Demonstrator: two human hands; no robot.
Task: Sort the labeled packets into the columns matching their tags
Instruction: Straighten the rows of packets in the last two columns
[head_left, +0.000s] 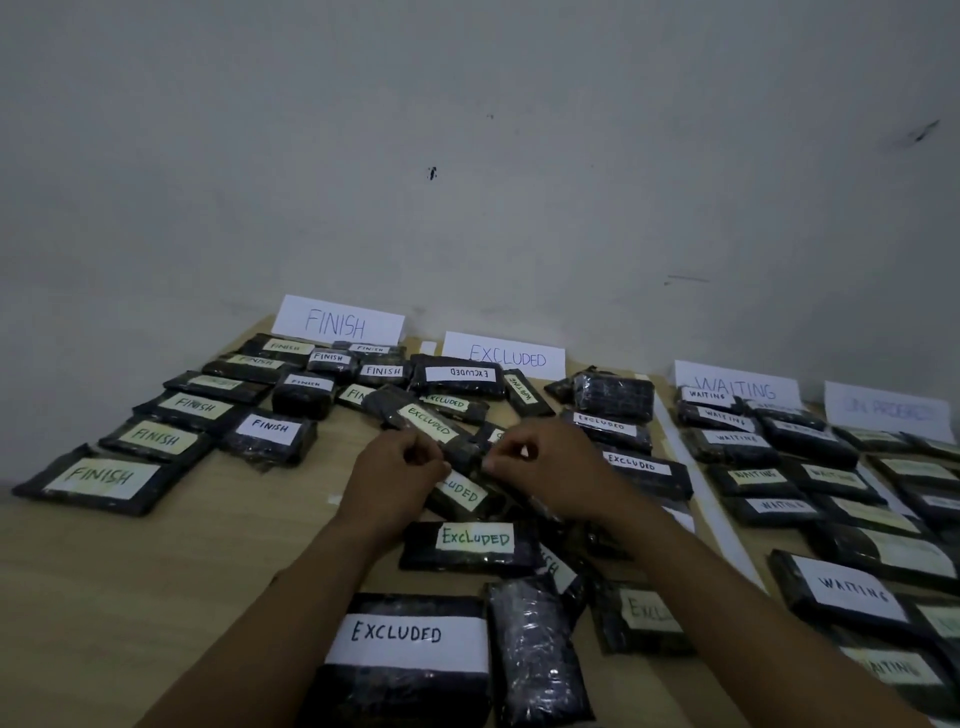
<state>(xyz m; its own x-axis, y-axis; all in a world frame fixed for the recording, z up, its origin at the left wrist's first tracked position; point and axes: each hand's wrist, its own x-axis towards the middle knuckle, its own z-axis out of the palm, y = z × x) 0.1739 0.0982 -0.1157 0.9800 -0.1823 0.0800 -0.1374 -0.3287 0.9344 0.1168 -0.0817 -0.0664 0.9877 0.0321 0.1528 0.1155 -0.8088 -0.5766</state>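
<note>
Dark plastic packet (466, 456) pinched at its ends, left hand (395, 470) and right hand (545, 467) both with fingers curled on it, over the middle column below the EXCLUDED sign (504, 356). Tag unreadable. Advice: turn label up, read first, then lay flat, clear of neighbours.

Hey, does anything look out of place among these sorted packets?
Yes. A WAITING packet lies askew in the column under the EXCLUDED sign, beside an EXCLUDED packet: wrong column. The left hand and right hand grip a different dark packet.
</note>
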